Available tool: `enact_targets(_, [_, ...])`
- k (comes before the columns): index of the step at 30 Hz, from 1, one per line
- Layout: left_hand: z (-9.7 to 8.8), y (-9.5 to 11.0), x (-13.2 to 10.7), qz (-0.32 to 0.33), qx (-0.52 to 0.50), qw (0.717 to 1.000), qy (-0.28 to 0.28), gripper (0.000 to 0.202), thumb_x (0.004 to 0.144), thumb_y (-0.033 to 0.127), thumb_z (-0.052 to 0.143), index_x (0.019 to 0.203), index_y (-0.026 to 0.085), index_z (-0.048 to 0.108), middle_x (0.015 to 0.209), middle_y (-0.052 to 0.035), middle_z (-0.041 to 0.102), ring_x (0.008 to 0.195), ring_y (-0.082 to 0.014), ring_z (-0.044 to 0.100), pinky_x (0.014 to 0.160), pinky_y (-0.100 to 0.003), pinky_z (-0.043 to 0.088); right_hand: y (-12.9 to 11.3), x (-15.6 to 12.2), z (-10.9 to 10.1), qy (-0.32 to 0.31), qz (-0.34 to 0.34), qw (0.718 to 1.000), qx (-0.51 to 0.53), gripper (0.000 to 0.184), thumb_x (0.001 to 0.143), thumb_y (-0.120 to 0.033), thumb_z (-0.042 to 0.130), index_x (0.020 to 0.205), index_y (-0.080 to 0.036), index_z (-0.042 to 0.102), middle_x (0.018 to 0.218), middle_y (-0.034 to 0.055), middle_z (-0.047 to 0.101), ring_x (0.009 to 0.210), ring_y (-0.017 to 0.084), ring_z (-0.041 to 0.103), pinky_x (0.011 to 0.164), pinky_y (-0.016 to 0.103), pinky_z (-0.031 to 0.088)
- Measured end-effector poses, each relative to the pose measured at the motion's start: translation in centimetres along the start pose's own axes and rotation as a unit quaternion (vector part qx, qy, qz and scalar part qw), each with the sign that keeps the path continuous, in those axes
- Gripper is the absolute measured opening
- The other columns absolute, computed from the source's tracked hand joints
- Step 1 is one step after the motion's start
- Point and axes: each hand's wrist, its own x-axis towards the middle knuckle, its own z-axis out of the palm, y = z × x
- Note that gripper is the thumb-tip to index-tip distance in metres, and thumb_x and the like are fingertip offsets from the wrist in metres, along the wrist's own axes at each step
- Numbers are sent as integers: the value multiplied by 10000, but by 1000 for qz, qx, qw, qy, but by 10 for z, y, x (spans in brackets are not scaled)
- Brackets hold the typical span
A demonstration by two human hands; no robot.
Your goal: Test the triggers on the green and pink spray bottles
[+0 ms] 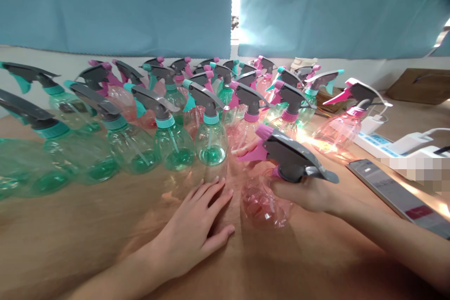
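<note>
The pink spray bottle (pixel 260 204) is held round its neck by the right hand (pixel 304 193) near the middle of the wooden tabletop (pixel 123 253), its nozzle turned to the left; whether its base is touching the wood cannot be told. Just beside it, the left hand (pixel 195 225) is laid palm down, fingers slightly spread and nothing held. Farther out, green spray bottles (pixel 212 145) and other pink bottles (pixel 337 133) are crowded together, a phone (pixel 397 192) and a white power strip (pixel 376 144) are placed to the right, and blue blinds (pixel 116 9) are hung behind.
</note>
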Motion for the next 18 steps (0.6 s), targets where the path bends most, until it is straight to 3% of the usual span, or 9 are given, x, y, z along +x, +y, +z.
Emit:
enact_targets(4, [-1, 0, 1, 4, 9, 1000, 0, 545, 977, 444, 502, 1456, 198, 418, 1529, -118, 394, 1388, -320, 359, 1109, -513, 338, -1, 0, 0, -8, 5, 1000, 9, 320, 651, -183, 512, 506, -221, 230, 485, -76, 242, 435, 57, 223, 360, 200, 164])
enact_targets(18, [0, -2, 1, 9, 3, 1000, 10, 530, 966, 432, 517, 1440, 209, 440, 1514, -111, 411, 1373, -322, 372, 1107, -521, 342, -4, -3, 0, -2, 70, 997, 27, 308, 617, -239, 490, 484, -227, 212, 463, -77, 235, 417, 50, 222, 346, 194, 167])
